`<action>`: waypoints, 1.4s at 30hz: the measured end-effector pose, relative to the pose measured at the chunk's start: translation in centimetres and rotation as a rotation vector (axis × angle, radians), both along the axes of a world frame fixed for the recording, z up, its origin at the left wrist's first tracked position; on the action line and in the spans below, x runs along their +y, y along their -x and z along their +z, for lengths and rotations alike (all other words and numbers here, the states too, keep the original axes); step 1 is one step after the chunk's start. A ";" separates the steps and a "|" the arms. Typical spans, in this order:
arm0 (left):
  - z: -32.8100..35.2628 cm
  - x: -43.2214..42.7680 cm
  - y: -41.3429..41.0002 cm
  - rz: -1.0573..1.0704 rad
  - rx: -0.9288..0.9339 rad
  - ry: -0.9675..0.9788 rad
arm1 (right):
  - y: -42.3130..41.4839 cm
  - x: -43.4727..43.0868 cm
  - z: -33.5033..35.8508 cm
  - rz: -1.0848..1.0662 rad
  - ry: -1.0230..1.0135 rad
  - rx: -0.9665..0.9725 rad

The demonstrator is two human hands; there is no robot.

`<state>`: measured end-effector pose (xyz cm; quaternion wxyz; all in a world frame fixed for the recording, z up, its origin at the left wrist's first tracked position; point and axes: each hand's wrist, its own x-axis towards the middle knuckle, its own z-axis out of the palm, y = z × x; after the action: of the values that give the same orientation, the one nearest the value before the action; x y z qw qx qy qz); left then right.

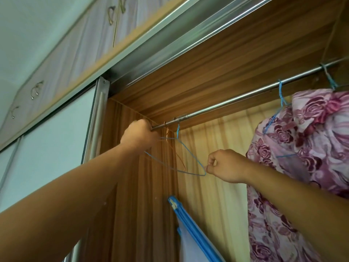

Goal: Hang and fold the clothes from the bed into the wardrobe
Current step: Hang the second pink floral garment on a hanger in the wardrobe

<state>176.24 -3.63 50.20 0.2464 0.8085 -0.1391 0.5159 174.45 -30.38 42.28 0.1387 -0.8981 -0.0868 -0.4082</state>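
Head camera looks up into the open wardrobe (217, 59), with its pale sliding door (56, 125) pushed off to the left. A floral garment (302, 148) in pink and purple hangs from the rail (245, 95) at the right, well apart from both hands. Low in the middle I see a pale cloth piece with blue edging (188, 233). My left grip (139, 135) is clenched round the rail's left end, by the wardrobe's side wall. My right grip (226, 165) pinches the lower corner of an empty blue hanger (200, 175), whose hook sits on the rail near the left hand. A thin orange hanger (181, 159) hangs just beside it.
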 end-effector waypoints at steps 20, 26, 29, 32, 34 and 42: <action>-0.3 -0.2 -3.1 0.167 0.113 -0.225 | -1.1 0.5 1.5 -0.043 0.024 0.023; 0.7 -2.1 -3.1 0.199 0.069 -0.284 | -0.9 0.2 1.3 -0.046 0.051 0.021; 1.7 -3.4 -2.7 0.233 0.060 -0.314 | -0.7 -0.6 1.1 -0.054 0.046 0.023; 2.8 -4.7 -2.6 0.241 0.046 -0.312 | -0.5 -1.7 0.6 -0.077 0.048 0.026; 3.1 -5.7 -2.6 0.226 0.055 -0.313 | -0.3 -2.6 0.1 -0.095 0.050 0.027; 3.0 -7.6 -4.1 0.273 0.119 -0.441 | -0.4 -6.4 -1.8 -0.182 0.065 0.056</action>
<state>180.33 -11.18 53.17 -0.0002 0.8828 -0.1231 0.4533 174.81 -36.79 40.51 0.0745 -0.9174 -0.0141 -0.3907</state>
